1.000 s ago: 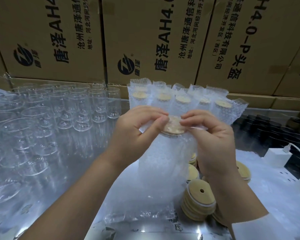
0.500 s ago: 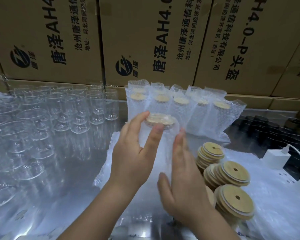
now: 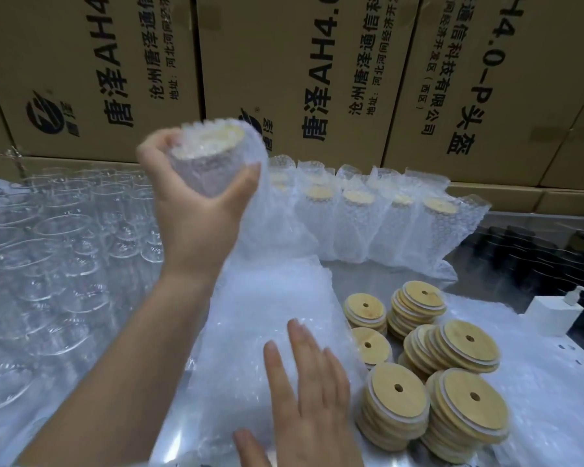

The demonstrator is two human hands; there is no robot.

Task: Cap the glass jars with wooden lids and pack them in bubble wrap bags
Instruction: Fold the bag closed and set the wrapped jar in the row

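Several bubble-wrapped glass jars with round wooden lids (image 3: 358,224) stand finished in a row against the brown cardboard boxes (image 3: 98,62), and one more is up in the air! The left hand (image 3: 199,214) has fingers and thumb curled round a capped glass jar (image 3: 213,163) inside its clear bubble wrap bag (image 3: 260,210), held high and tilted above the left end of that row. So this one looks capped and bagged. My read is that it only needs setting down with the others.

The right hand (image 3: 314,399) is flat, fingers straight and spread, holding nothing, over the pile of flat, empty bubble wrap bags (image 3: 273,315). Touching or just above, I can't tell.

Plenty left, though. A big crowd of uncapped clear glass jars (image 3: 64,230) fills the left side, and stacks of round wooden lids with centre holes (image 3: 452,382) wait at the right, just beside the bags.
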